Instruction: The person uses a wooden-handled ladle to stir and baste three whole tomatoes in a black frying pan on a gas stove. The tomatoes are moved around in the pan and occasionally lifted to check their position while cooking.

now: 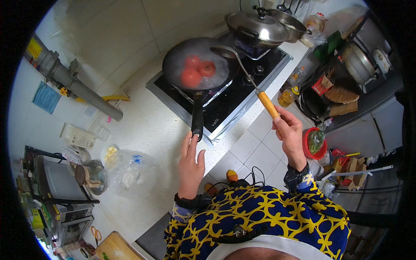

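Three red tomatoes sit in steaming water in a dark wok on the left burner. The wok's black handle points towards me. At the tip of that handle is my left hand, its fingers extended against the end and not wrapped around it. My right hand grips a metal ladle by its wooden handle. The ladle's bowl hangs over the wok's right rim, apart from the tomatoes.
On the black gas stove, a lidded pan covers the other burner. A clear plastic bag and a dish of pale yellow pieces lie left on the counter. A cutting board is nearer me. A red basin stands right.
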Demonstrator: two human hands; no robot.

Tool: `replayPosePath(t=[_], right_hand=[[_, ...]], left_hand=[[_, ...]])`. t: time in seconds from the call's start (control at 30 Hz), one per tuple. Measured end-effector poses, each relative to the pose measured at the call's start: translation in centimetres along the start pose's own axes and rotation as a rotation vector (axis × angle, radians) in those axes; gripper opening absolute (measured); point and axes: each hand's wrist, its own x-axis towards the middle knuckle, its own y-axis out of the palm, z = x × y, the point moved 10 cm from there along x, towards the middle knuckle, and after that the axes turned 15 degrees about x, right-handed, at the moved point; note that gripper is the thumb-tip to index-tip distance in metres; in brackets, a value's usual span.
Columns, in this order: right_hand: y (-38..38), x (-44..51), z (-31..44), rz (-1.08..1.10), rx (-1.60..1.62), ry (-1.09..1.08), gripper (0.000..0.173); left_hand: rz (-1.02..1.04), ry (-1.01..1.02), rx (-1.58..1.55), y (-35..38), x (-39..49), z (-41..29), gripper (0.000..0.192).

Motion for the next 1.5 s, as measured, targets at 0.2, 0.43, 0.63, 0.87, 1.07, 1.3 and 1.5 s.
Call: replayPosePath(t=[0.2, 0.43, 0.63, 0.87, 1.07, 1.3, 1.5], right_hand=[[1.0, -1.6, 1.5, -0.004, -0.002, -0.043, 0.035], [0.2, -0.7, 2.2, 0.086, 0.085, -0.073, 0.039], [-0.2, 3.0, -2.6, 0.383, -0.122, 0.266, 0.029], [-3.2, 7.9, -3.1, 0.416, -0.269, 0.116, 0.025], [-3.7, 11.7, 0.2, 0.409, -0.534, -0.248, 0.028], [-2.3, 11.9, 2.0, 0.422, -0.790, -0.433, 0.029], [-2.1, 10.3, 0.7, 0.355, -0.818, -0.390, 0.028]], left_hand=[[0.001, 0.047, -0.020, -0.3, 0.0, -0.1, 0.051], [-0.050, 0.016, -0.032, -0.3, -0.2, 0.1, 0.051], [-0.184, -0.062, -0.015, -0.5, -0.5, -1.2, 0.053], [-0.289, -0.205, 0.159, -0.7, -0.9, -2.1, 0.054], [-0.332, -0.326, 0.191, -0.3, -1.5, -2.2, 0.060], [-0.339, -0.339, 0.209, -0.3, -1.6, -2.5, 0.060], [-0.307, -0.297, 0.167, -0.4, -1.5, -1.9, 0.060]])
